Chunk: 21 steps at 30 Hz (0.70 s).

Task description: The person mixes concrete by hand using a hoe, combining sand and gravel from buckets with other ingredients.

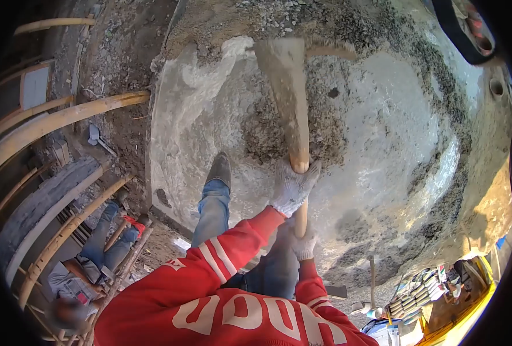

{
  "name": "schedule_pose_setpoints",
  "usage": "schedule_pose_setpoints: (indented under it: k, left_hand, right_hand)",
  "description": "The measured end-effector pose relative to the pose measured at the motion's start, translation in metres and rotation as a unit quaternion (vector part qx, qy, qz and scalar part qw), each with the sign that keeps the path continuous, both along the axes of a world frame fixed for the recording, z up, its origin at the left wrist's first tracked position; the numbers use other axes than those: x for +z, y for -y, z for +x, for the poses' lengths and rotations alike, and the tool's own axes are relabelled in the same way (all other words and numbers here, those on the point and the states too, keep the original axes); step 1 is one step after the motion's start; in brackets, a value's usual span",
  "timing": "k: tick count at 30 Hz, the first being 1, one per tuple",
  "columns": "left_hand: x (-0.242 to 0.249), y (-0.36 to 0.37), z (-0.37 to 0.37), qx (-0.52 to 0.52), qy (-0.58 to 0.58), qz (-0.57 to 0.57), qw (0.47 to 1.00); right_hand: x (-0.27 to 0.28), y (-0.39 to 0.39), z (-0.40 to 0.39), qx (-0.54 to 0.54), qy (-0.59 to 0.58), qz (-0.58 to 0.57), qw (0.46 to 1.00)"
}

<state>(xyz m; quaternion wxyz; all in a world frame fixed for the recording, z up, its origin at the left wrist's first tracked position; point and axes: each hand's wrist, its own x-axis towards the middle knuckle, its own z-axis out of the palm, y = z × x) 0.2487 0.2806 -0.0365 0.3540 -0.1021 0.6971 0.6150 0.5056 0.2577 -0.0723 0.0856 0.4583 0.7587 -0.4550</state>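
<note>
My left hand (293, 185), in a pale knit glove, is closed round the wooden handle (288, 101) of a long tool, just below its mud-coated upper part. Lower down, close to my body, my right hand (304, 245), gloved too, grips the same handle. The tool's head (328, 50) lies crosswise at the far end, blurred and caked with grey-brown muck. Beneath it spreads a grey, wet-looking patch (383, 115) with dark gravelly material (262, 135) in the middle.
A person (88, 259) in jeans is at the lower left among wooden poles (65, 118). My boot (218, 170) stands on the grey surface. Another long-handled tool (372, 282) lies at the lower right, near stacked items (420, 294) and a yellow sheet (469, 311). Gravel (279, 17) lies beyond.
</note>
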Motion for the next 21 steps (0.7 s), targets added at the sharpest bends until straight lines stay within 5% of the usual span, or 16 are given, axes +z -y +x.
schedule_pose_setpoints:
  k: [1, 5, 8, 11, 13, 15, 21]
  left_hand:
    - [0.008, -0.004, -0.049, 0.023, 0.023, 0.028, 0.999]
    - [-0.004, 0.007, -0.229, 0.057, -0.369, -0.096, 0.923]
    - [-0.100, 0.052, -0.301, 0.055, -0.451, -0.244, 0.857]
    - [-0.265, 0.128, -0.283, -0.017, -0.151, -0.410, 0.899]
    - [-0.333, 0.160, -0.234, -0.171, -0.009, -0.497, 0.851]
    - [-0.329, 0.147, -0.195, -0.097, 0.007, -0.441, 0.892]
    - [-0.308, 0.127, -0.153, -0.058, 0.038, -0.410, 0.909]
  right_hand:
    - [-0.010, -0.005, -0.062, -0.026, -0.037, -0.017, 0.999]
    - [-0.064, -0.008, -0.286, 0.031, -0.171, -0.084, 0.981]
    - [-0.129, 0.037, -0.364, 0.054, -0.210, -0.124, 0.968]
    - [-0.163, 0.097, -0.320, 0.077, -0.026, -0.221, 0.972]
    - [-0.158, 0.112, -0.278, 0.082, 0.082, -0.202, 0.973]
    - [-0.145, 0.077, -0.252, 0.084, 0.083, -0.208, 0.971]
    - [-0.100, 0.025, -0.202, 0.119, 0.059, -0.204, 0.970]
